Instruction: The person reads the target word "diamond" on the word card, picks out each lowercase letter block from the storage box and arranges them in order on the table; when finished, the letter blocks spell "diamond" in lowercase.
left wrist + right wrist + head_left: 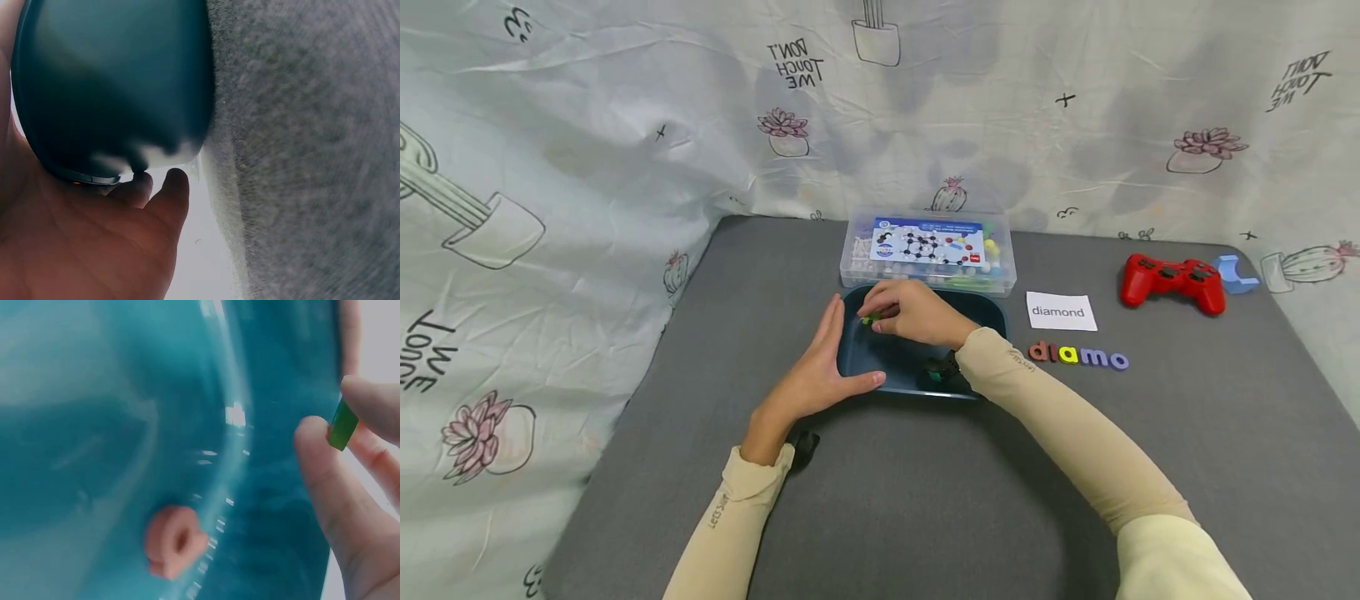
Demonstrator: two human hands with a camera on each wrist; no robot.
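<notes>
A dark teal tray [895, 350] stands on the grey table. My left hand [816, 367] lies against the tray's left end, fingers and thumb extended. In the left wrist view that hand [94, 237] touches the tray wall [119, 81]. Inside the tray's far left part, my right hand [913, 312] pinches a small green letter [870, 318]. The right wrist view shows the green letter [342, 425] edge-on between thumb and fingertip, so which letter it is cannot be told. An orange-pink letter [175, 540] lies in the tray.
Right of the tray, coloured letters [1093, 357] spell "diamo" below a card [1062, 312] reading "diamond". A clear plastic box [853, 262] with a molecule-picture label stands behind the tray. Farther right lie a red game controller [1172, 283] and a light blue piece [1234, 275].
</notes>
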